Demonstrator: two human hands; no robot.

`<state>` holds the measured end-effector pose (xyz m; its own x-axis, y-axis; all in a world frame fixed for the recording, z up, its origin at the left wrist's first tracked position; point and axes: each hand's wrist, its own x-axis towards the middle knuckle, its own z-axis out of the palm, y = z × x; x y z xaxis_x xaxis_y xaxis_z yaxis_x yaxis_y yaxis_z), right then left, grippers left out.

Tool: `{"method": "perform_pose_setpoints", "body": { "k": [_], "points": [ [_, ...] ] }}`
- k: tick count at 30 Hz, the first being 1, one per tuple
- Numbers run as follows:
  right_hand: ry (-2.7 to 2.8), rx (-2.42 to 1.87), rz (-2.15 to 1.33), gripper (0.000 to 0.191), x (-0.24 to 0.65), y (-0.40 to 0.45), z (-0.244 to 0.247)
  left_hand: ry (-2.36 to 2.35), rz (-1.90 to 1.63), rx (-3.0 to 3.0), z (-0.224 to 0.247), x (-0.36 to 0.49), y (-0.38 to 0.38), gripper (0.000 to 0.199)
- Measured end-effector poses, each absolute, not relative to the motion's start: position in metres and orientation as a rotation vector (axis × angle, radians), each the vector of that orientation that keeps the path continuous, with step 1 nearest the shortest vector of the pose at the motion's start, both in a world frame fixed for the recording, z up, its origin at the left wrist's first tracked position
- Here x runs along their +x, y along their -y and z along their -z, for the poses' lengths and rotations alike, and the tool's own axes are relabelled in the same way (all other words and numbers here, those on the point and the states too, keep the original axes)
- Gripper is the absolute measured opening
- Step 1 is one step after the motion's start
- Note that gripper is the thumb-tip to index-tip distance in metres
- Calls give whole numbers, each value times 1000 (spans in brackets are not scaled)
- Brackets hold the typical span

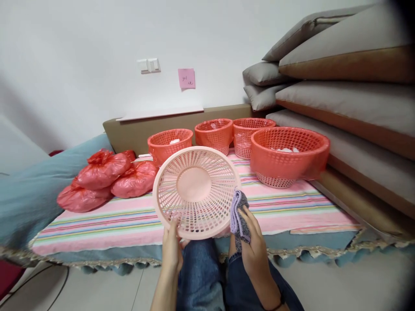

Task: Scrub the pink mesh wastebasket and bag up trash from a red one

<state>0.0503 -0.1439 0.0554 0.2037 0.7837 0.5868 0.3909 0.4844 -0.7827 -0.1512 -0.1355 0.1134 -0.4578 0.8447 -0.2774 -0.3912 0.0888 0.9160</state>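
Observation:
A pale pink plastic basket [194, 185] with a slotted wall is tilted up toward me above the striped cloth. My left hand [172, 246] grips its lower left rim, thumb on the inside and the other fingers mostly hidden behind. In my right hand [254, 246] is a folded grey and purple cloth [239, 216], held against the basket's right rim. The fingers of that hand are bent over the cloth, and its thumb is hidden.
Several red baskets lined with red plastic bags, one being the large basket [290, 160], stand behind. Tied red bags [103, 170] lie at left on the striped cloth [129, 220]. Grey cushions [350, 99] are stacked at right. A pink note [186, 78] is on the wall.

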Motion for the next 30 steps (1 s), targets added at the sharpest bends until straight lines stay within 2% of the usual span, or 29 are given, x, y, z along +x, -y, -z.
{"method": "perform_pose_setpoints", "body": {
  "k": [7, 10, 14, 17, 22, 26, 30],
  "points": [
    [1492, -1214, -405, 69, 22, 165, -43, -1288, -1589, 534, -103, -134, 125, 75],
    [1445, -1137, -587, 61, 30, 171, -49, -1292, -1604, 505, -100, -132, 125, 78],
    [1090, -1133, -770, 49, 68, 163, -78, -1304, -1592, 508, -102, -137, 130, 75],
    [1025, -1118, -575, 56, 97, 146, -115, -1342, -1571, 519, -104, -140, 138, 72],
    [1418, -1056, -4, 65, 109, 106, -163, -1404, -1476, 579, -103, -135, 149, 72],
    [1722, -1234, 79, 73, 94, 80, -147, -1400, -1445, 587, -100, -127, 150, 70],
    [1753, -1384, 91, 71, 82, 83, -97, -1364, -1509, 525, -100, -123, 149, 83]
  ]
}}
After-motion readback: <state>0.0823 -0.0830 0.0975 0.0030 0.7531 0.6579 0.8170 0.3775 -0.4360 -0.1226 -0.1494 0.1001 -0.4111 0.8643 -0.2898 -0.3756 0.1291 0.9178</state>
